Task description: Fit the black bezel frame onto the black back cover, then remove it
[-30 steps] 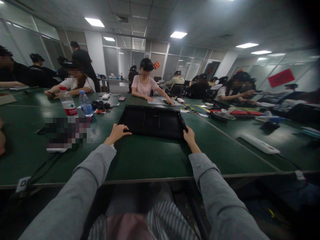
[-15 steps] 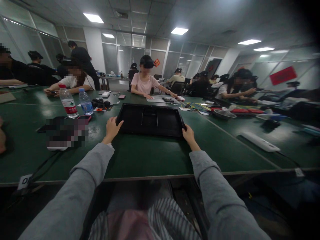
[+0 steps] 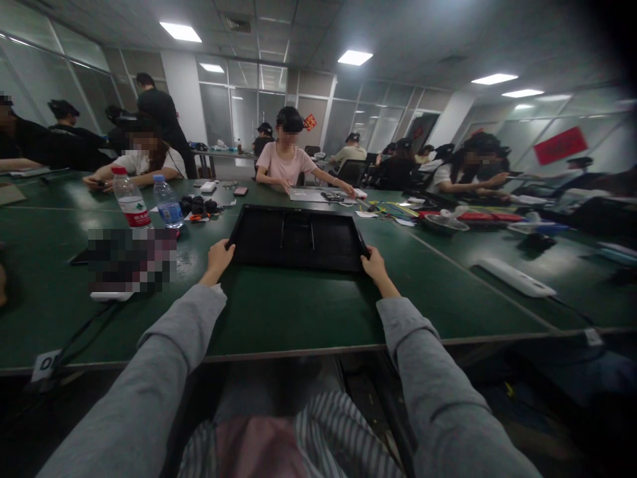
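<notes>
Black plastic meets skin at both near corners of the shallow black tray: the left hand curls around its near-left corner, fingers folded over the rim with the thumb on the outside, and the right hand is closed on the near-right corner in much the same way, its fingertips hidden behind the rim. Neither hand is open; each has hold of the tray and nothing else. Whether the near edge is lifted off the surface or resting flat cannot be told from this view.

Judging by the two-handed grip with arms stretched out, the step in hand looks like taking hold of the tray to shift it. Any move from this grip would call for even effort from both hands, since the tray is wide and shallow and could twist or catch on the tabletop.

Outward from the fingers, the tray lies on the green table, centred before the person and well back from the near edge, its long side parallel to that edge. Off the tray's left side stand two water bottles, and beyond them a small cluster of black parts. To the right, near the table's right end, lies a white bar-shaped object. Across the far edge a person in a pink shirt works at papers.
</notes>
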The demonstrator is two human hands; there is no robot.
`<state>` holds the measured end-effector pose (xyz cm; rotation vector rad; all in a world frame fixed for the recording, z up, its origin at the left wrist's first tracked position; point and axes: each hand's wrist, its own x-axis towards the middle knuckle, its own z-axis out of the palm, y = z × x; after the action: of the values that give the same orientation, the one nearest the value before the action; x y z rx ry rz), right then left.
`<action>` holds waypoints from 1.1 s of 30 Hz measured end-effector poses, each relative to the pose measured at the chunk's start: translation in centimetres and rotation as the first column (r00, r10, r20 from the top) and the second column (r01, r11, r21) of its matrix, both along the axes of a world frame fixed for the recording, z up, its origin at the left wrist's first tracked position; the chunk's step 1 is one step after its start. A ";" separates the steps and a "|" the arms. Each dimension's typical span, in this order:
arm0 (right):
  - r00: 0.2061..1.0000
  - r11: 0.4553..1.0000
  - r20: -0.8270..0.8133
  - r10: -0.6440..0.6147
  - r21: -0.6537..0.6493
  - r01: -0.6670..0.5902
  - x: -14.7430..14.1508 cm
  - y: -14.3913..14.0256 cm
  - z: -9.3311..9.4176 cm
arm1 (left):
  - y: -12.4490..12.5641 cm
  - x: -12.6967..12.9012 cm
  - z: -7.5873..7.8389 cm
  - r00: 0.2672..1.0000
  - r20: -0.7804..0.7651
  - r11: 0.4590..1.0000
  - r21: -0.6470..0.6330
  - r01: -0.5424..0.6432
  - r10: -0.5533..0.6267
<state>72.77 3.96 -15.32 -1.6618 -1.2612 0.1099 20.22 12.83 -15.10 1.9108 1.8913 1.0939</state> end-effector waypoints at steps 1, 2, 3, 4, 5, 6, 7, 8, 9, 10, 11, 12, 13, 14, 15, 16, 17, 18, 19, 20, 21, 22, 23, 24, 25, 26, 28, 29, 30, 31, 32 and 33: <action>1.000 1.000 -0.017 0.000 0.006 0.000 0.0 0.1 0.0 | 0.2 -0.1 -0.1 1.000 0.006 1.000 -0.005 0.004 -0.004; 0.999 1.000 -0.043 -0.007 0.003 0.008 0.0 0.2 -0.1 | 0.3 -0.1 -0.2 1.000 0.011 1.000 -0.013 0.007 -0.007; 0.998 1.000 -0.069 -0.017 -0.003 0.017 0.1 0.3 -0.1 | 0.5 -0.2 -0.2 1.000 0.014 1.000 -0.025 0.008 -0.008; 0.996 1.000 -0.085 -0.023 -0.004 0.022 0.1 0.4 0.0 | 0.7 -0.2 -0.2 1.000 0.017 0.999 -0.038 0.008 -0.007; 0.994 1.000 -0.103 -0.027 -0.006 0.027 0.1 0.5 0.0 | 0.8 -0.3 -0.2 1.000 0.021 0.999 -0.049 0.005 -0.004; 0.992 1.000 -0.126 -0.028 -0.011 0.027 0.2 0.5 0.1 | 0.9 -0.3 -0.2 1.000 0.025 0.998 -0.056 0.001 0.001; 0.987 1.000 -0.156 -0.026 -0.020 0.023 0.3 0.5 0.2 | 1.1 -0.4 -0.3 1.000 0.030 0.998 -0.059 -0.005 0.007; 0.981 0.999 -0.191 -0.021 -0.036 0.014 0.5 0.4 0.3 | 1.2 -0.6 -0.3 0.999 0.035 0.998 -0.058 -0.011 0.013; 0.974 0.998 -0.226 -0.017 -0.062 0.003 0.6 0.3 0.4 | 1.3 -0.8 -0.3 0.999 0.039 0.998 -0.057 -0.017 0.019; 0.966 0.995 -0.260 -0.013 -0.096 -0.013 0.8 0.1 0.5 | 1.4 -1.0 -0.3 0.999 0.041 0.998 -0.059 -0.023 0.025; 0.957 0.991 -0.290 -0.008 -0.132 -0.032 1.0 -0.1 0.7 | 1.4 -1.3 -0.2 0.999 0.039 0.997 -0.067 -0.031 0.034; 0.948 0.985 -0.317 -0.003 -0.166 -0.052 1.1 -0.4 0.9 | 1.5 -1.5 -0.2 0.999 0.034 0.996 -0.077 -0.039 0.042; 0.941 0.980 -0.340 0.001 -0.189 -0.069 1.2 -0.6 1.1 | 1.5 -1.8 -0.1 0.998 0.027 0.995 -0.088 -0.046 0.049; 0.933 0.976 -0.359 0.008 -0.200 -0.085 1.3 -0.9 1.4 | 1.4 -2.1 0.0 0.998 0.016 0.994 -0.098 -0.052 0.054; 0.927 0.975 -0.375 0.020 -0.197 -0.101 1.2 -1.0 1.6 | 1.4 -2.3 0.1 0.998 0.003 0.993 -0.105 -0.054 0.055; 0.921 0.975 -0.387 0.039 -0.186 -0.119 1.2 -1.2 1.8 | 1.3 -2.5 0.2 0.999 -0.011 0.992 -0.111 -0.054 0.053; 0.917 0.975 -0.393 0.061 -0.172 -0.138 1.1 -1.3 2.0 | 1.2 -2.7 0.2 0.999 -0.024 0.992 -0.115 -0.050 0.048; 0.914 0.974 -0.396 0.086 -0.158 -0.160 0.9 -1.3 2.2 | 1.0 -2.8 0.3 0.998 -0.037 0.992 -0.118 -0.046 0.042; 0.909 0.972 -0.401 0.111 -0.146 -0.183 0.8 -1.3 2.2 | 0.9 -2.8 0.4 0.998 -0.046 0.992 -0.117 -0.043 0.038; 0.902 0.969 -0.411 0.136 -0.132 -0.207 0.8 -1.2 2.2 | 0.8 -2.8 0.4 0.998 -0.054 0.993 -0.113 -0.039 0.033; 0.892 0.968 -0.424 0.156 -0.115 -0.224 0.7 -1.2 2.1 | 0.7 -2.8 0.4 0.998 -0.061 0.994 -0.102 -0.036 0.030; 0.881 0.967 -0.442 0.170 -0.097 -0.235 0.8 -1.1 1.9 | 0.6 -2.8 0.4 0.997 -0.068 0.995 -0.088 -0.035 0.029; 0.869 0.968 -0.461 0.179 -0.078 -0.240 0.8 -1.0 1.7 | 0.6 -2.7 0.4 0.997 -0.075 0.997 -0.074 -0.036 0.031; 0.859 0.969 -0.478 0.183 -0.059 -0.239 0.9 -0.8 1.5 | 0.5 -2.6 0.4 0.996 -0.077 0.997 -0.059 -0.042 0.037; 0.853 0.971 -0.487 0.185 -0.041 -0.234 1.1 -0.7 1.3 | 0.5 -2.6 0.4 0.996 -0.074 0.998 -0.046 -0.048 0.045; 0.854 0.974 -0.487 0.185 -0.024 -0.225 1.2 -0.5 1.1 | 0.4 -2.6 0.4 0.996 -0.064 0.998 -0.034 -0.059 0.056; 0.865 0.981 -0.472 0.171 0.003 -0.192 1.6 -0.2 0.8 | 0.4 -2.5 0.3 0.996 -0.028 0.997 -0.015 -0.080 0.080; 0.872 0.986 -0.466 0.151 0.012 -0.165 1.8 0.0 0.6 | 0.4 -2.6 0.3 0.996 -0.006 0.996 -0.005 -0.090 0.090; 0.876 0.992 -0.467 0.122 0.019 -0.128 1.9 0.2 0.6 | 0.4 -2.6 0.3 0.995 0.014 0.995 0.004 -0.097 0.097; 0.876 0.996 -0.475 0.085 0.027 -0.082 2.1 0.3 0.5 | 0.4 -2.7 0.2 0.994 0.031 0.995 0.012 -0.104 0.103; 0.872 0.999 -0.488 0.040 0.034 -0.027 2.3 0.5 0.4 | 0.3 -2.7 0.2 0.993 0.045 0.994 0.017 -0.109 0.109; 0.868 0.999 -0.497 -0.006 0.043 0.032 2.6 0.5 0.3 | 0.3 -2.8 0.2 0.992 0.055 0.993 0.020 -0.115 0.113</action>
<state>75.34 4.49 -14.99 -1.4740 -0.8438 0.4629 17.42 13.09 -14.90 1.7860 1.9881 1.1926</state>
